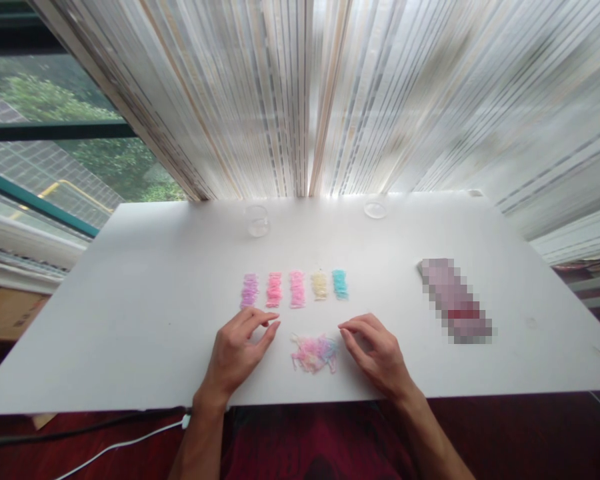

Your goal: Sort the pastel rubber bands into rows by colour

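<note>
Nearest the wearer is a dark red shirt (pixel 315 443), with a white cable (pixel 125 443) below the table edge at left. Both forearms reach over the white table (pixel 145 320). The left hand (pixel 237 350) shows thumb and forefinger tips narrowly apart, nothing visible between them; it is left of the pile (pixel 315 353) and just below the purple stack (pixel 250 291). The right hand (pixel 380 353) is just right of the pile, its thumb and forefinger tips very close; whether they meet or pinch anything cannot be determined. The pile, mixed pastel strands, lies loose between the hands. Beyond it, five separate stacks run left to right: purple, coral (pixel 274 290), pink (pixel 297 289), yellow (pixel 320 285) and blue (pixel 340 285). A pixelated item (pixel 455 300) lies at right. Farther back are a clear cup (pixel 258 221), left, and a clear disc (pixel 375 211), right. Striped curtains (pixel 260 100) hang behind the table; greenery (pixel 55 100) shows through the window at left.
</note>
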`<state>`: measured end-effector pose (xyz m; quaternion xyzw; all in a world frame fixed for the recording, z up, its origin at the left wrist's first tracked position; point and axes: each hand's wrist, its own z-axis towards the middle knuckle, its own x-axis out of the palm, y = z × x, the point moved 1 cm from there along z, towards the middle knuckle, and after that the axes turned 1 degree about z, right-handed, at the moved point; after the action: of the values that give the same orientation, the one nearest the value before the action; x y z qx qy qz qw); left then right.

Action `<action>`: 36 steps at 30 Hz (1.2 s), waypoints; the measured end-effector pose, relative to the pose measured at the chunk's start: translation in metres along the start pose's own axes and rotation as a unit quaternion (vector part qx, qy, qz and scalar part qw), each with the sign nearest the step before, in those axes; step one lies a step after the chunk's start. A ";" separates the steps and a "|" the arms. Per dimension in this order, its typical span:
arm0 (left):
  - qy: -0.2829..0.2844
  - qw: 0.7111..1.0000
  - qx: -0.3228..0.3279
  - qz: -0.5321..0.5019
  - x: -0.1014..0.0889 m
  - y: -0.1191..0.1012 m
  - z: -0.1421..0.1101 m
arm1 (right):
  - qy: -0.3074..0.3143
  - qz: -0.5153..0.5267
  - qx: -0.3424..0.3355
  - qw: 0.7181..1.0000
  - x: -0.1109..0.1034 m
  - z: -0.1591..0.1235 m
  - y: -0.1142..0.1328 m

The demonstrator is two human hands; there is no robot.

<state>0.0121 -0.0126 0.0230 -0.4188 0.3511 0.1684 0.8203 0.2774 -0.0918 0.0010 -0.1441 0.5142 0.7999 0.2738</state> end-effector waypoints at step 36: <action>0.125 0.981 -0.032 -0.144 0.012 -0.024 -0.019 | 0.002 -0.012 -0.011 1.000 0.002 0.001 0.002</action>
<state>0.0262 -0.0419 0.0200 -0.5090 0.3811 0.0056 0.7718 0.2751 -0.0910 0.0017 -0.1556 0.5038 0.8020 0.2808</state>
